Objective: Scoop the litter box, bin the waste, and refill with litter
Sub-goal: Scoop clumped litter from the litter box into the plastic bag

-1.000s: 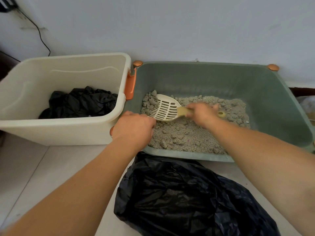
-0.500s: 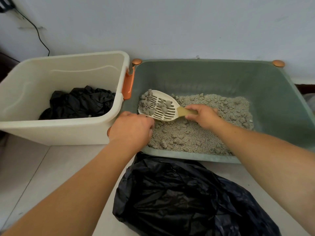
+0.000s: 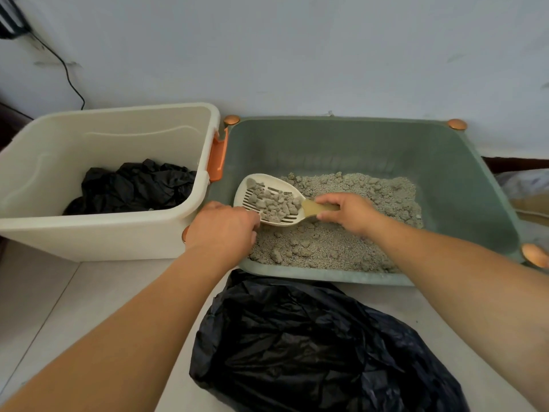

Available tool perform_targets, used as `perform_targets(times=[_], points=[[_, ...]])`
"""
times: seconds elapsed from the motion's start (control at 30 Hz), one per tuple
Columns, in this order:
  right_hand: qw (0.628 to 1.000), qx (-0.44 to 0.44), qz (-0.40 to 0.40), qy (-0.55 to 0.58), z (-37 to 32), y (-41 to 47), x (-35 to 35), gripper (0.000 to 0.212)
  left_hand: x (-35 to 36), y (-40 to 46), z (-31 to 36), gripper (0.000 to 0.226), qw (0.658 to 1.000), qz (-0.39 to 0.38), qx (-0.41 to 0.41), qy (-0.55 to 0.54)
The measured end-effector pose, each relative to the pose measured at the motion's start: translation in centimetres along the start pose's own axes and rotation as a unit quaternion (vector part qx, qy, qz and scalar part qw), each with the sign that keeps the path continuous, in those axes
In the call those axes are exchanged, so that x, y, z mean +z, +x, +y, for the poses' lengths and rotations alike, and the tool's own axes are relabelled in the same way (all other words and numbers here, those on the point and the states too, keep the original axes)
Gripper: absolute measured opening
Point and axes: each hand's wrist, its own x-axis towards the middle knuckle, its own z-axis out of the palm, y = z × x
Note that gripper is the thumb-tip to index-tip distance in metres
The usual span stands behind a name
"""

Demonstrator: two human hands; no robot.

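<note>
A green litter box (image 3: 445, 162) holds grey litter (image 3: 326, 245) with clumps. My right hand (image 3: 347, 214) grips the tan handle of a cream slotted scoop (image 3: 269, 200), held just above the litter with several grey clumps lying in it. My left hand (image 3: 221, 230) grips the box's near left corner rim, fingers curled over the edge. A cream bin (image 3: 118, 135) with a black bag (image 3: 133, 187) inside stands to the left of the box. A black plastic bag (image 3: 320, 346) lies on the floor in front of the box.
A pale wall (image 3: 297, 55) runs right behind both containers, with a black cable (image 3: 69, 81) hanging at the left. Copper knobs mark the box's corners (image 3: 457, 124). An orange handle (image 3: 217, 157) on the bin faces the box. Pale tiled floor (image 3: 44, 292) lies at the left front.
The scoop went from digging face-down in the left of the litter to being lifted level with clumps in it. My right hand shifted a little left. My left hand kept its hold.
</note>
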Motion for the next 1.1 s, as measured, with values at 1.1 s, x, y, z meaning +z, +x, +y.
perform_targets(times=[1.1], points=[[0.943, 0.026, 0.106, -0.315, -1.2, -0.2, -4.5, 0.038, 0.1, 0.2, 0.0, 0.024, 0.999, 0.011, 0.027, 0.015]])
